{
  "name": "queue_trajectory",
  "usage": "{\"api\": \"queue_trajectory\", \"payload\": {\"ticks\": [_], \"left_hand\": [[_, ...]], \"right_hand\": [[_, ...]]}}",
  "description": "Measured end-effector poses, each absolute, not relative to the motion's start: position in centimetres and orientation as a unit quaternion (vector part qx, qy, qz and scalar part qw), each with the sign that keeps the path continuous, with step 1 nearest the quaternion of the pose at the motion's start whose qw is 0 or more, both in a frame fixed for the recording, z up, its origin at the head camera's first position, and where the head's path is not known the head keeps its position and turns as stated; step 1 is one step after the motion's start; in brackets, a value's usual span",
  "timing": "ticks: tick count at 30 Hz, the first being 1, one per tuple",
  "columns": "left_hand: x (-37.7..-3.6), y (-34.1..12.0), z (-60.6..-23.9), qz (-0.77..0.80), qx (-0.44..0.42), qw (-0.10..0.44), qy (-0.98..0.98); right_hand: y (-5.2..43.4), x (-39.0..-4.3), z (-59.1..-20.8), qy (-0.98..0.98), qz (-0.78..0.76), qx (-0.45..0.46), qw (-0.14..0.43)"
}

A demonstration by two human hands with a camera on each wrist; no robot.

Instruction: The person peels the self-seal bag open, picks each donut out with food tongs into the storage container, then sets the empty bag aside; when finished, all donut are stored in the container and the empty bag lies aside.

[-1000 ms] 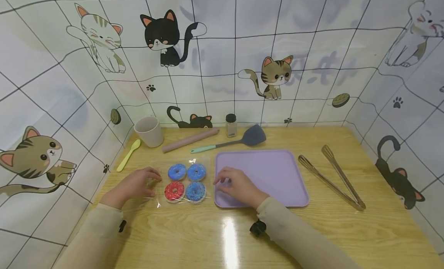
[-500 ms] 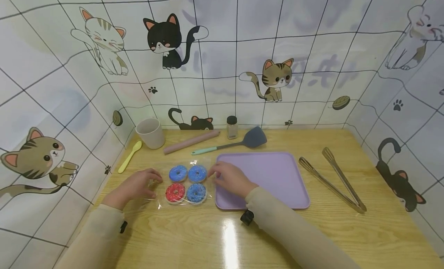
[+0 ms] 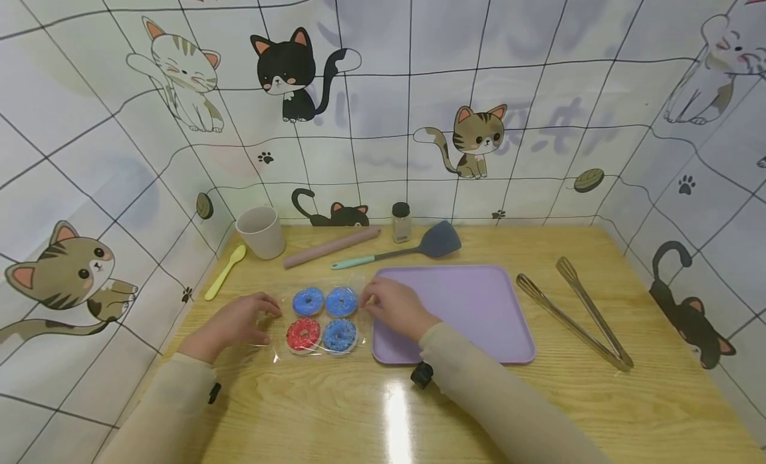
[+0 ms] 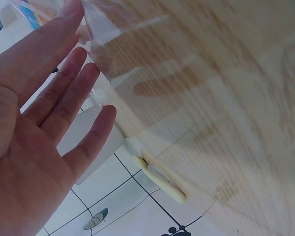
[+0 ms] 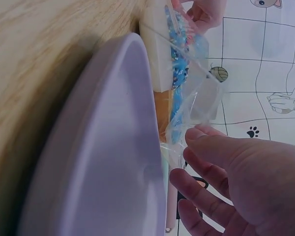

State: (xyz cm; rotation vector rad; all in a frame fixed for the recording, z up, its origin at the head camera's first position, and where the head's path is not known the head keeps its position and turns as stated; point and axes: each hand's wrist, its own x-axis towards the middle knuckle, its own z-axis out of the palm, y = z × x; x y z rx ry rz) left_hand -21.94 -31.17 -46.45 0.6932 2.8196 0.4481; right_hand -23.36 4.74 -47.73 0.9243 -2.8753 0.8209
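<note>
A clear plastic bag [image 3: 320, 280] lies on the table with several donuts inside, three blue-topped and a red donut [image 3: 302, 334]. At its left edge, my left hand [image 3: 236, 324] has its fingers loosely extended, thumb and index apart; in the left wrist view they are right at the film. My right hand [image 3: 397, 306] reaches over the left side of a lilac tray [image 3: 463, 311], its thumb and index finger pinching the bag's right edge. Seen from the right wrist, film runs up to the thumb tip, and a blue donut [image 5: 178, 54] stands just beyond the tray's rim.
Along the back are a grey cup [image 3: 261, 232], a yellow spoon [image 3: 225, 272], a pinkish rolling pin [image 3: 331, 247], a black-capped jar [image 3: 401, 223] and a spatula [image 3: 439, 240]. Metal tongs [image 3: 574, 318] lie spread to the right of the tray. Cat-patterned walls enclose the table.
My right hand has moved left from over the tray to the bag's right edge, its thumb and index coming together there. The left hand stays nearly still, and the view has shifted slightly.
</note>
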Motion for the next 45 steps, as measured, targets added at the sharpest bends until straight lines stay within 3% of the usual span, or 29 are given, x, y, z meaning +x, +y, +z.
{"api": "queue_trajectory", "payload": {"ticks": [33, 45], "left_hand": [[-22.1, -30.9, -46.4, 0.150, 0.231, 0.114, 0.954], [-22.2, -31.0, -46.6, 0.149, 0.232, 0.108, 0.955]], "right_hand": [[7.9, -22.3, -48.4, -0.915, 0.298, 0.273, 0.006], [7.5, -23.5, -48.1, -0.897, 0.348, 0.271, 0.008]]}}
